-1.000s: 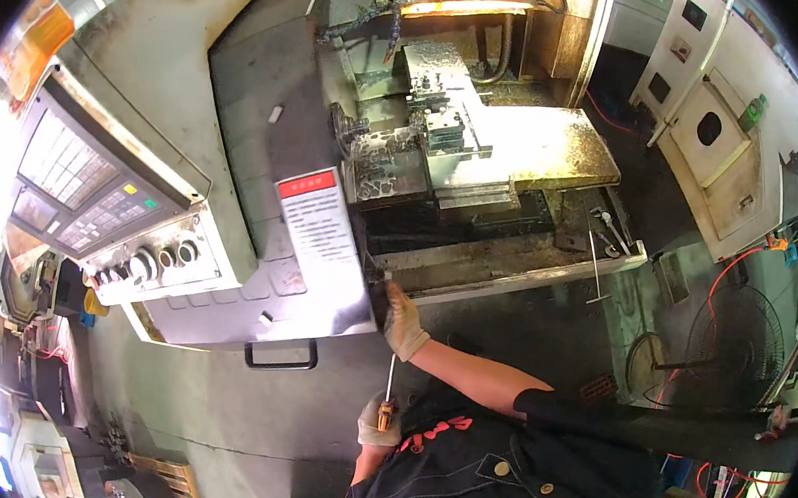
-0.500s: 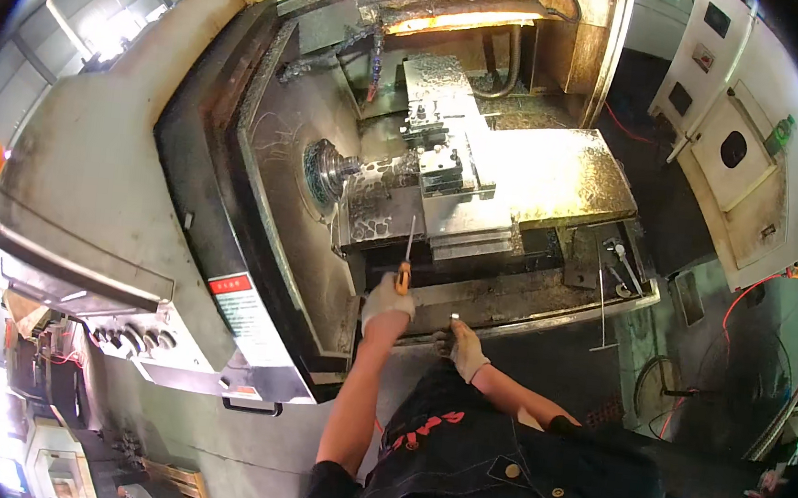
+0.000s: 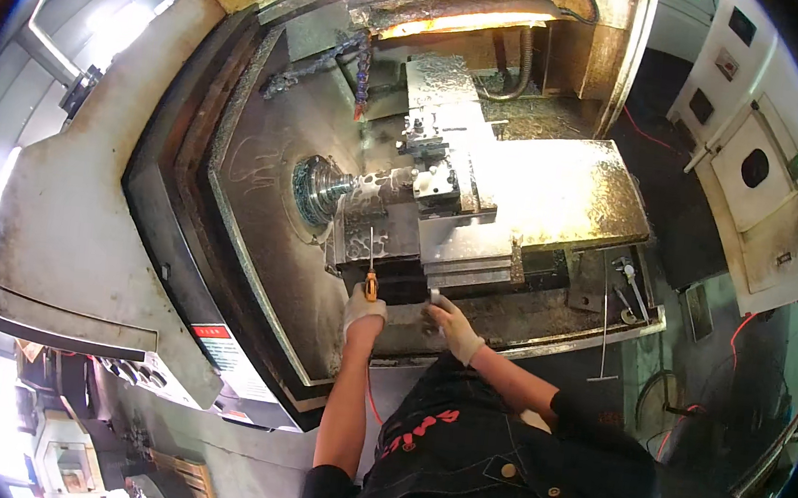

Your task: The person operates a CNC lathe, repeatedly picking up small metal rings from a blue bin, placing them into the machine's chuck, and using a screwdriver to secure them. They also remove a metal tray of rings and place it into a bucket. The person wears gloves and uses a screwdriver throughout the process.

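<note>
My left hand (image 3: 365,315), in a whitish work glove, is closed round the orange handle of an air blow gun (image 3: 371,285). Its long thin nozzle points away from me toward the lathe bed, and a red hose (image 3: 372,398) hangs by my left forearm. To the right, my gloved right hand (image 3: 455,328) pinches a small shiny metal part (image 3: 434,296), apart from the nozzle. Beyond both hands are the lathe chuck (image 3: 321,189) at the left and the tool post (image 3: 437,184) on its slide. The fingers under the small part are partly hidden.
The machine's open door frame (image 3: 223,184) rises on the left. A caliper (image 3: 633,281) lies on the tray at the right, near a long T-shaped rod (image 3: 604,331). Metal chips coat the machine interior. A white cabinet (image 3: 752,177) stands at the far right.
My left hand has moved left with the blow gun. My right hand has risen up and left with the small metal part, nearer the machine. The whole view has shifted slightly.
</note>
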Motion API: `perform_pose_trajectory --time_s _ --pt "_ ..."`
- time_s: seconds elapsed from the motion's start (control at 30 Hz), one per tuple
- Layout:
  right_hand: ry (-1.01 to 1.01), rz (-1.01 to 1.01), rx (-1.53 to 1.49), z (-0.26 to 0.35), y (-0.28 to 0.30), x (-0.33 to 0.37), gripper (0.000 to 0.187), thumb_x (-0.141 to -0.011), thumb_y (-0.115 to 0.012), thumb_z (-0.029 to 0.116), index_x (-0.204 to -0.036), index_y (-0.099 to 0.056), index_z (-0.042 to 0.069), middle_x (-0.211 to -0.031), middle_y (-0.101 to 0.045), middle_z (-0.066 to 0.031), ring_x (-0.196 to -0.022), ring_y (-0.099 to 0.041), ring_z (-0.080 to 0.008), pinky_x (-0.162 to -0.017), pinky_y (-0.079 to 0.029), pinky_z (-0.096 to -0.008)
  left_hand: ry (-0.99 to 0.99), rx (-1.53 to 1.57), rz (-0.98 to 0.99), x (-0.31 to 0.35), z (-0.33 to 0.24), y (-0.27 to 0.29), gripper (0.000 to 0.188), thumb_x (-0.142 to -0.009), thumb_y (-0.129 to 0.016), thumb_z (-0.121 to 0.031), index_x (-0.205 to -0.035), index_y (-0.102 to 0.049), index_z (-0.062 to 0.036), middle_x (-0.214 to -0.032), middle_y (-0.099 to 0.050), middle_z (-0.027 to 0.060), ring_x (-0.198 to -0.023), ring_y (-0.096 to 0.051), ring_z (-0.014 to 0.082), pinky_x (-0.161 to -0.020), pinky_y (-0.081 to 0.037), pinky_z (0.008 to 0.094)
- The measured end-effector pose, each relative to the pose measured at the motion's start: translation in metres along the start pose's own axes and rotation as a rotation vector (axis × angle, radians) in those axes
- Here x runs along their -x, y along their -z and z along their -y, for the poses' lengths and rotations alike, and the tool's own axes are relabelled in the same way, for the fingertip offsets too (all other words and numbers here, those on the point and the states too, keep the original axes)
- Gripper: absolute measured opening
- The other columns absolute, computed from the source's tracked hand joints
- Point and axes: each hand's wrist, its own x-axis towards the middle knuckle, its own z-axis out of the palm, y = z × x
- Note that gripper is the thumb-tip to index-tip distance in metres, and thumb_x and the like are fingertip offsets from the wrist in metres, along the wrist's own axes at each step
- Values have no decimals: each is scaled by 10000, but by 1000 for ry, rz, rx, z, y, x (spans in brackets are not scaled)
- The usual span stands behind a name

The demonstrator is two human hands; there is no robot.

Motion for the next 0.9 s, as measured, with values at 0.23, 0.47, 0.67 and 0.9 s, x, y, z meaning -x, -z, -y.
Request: perform_pose_trajectory --time_s 0.23,0.47,0.67,0.9 --pt "160 58 263 32 -79 -170 367 -922 -481 219 -1221 -406 18 -1133 -529 -89 -1102 -440 -183 -952 -333 -344 98 43 -76 23 9 26 362 -774 -506 -198 -1123 -500 -102 -1028 -596 218 -991 -547 407 -841 -428 453" --pt "227 -446 305 82 -52 -364 705 -750 -689 333 -1270 -353 -4 -1183 -517 -218 -1076 -508 -300 -922 -390 -357 41 -40 46 19 -37 35 360 -765 -514 -211 -1112 -537 -118 -1026 -601 213 -993 -552 393 -838 -437 435" --pt "346 -219 506 68 -102 -333 552 -744 -695 169 -1215 -437 42 -1053 -580 -131 -887 -571 -225 -799 -448 -299 159 -75 117 22 -5 40 382 -750 -508 -188 -1122 -542 -105 -1076 -584 210 -1033 -534 380 -864 -423 428" --pt "211 -221 234 65 -91 -301 605 -822 -599 363 -1273 -386 21 -1093 -540 -142 -956 -519 -266 -852 -418 -403 183 -78 11 10 4 40 357 -754 -538 -218 -1087 -583 -96 -1054 -597 203 -1006 -549 381 -849 -435 428"
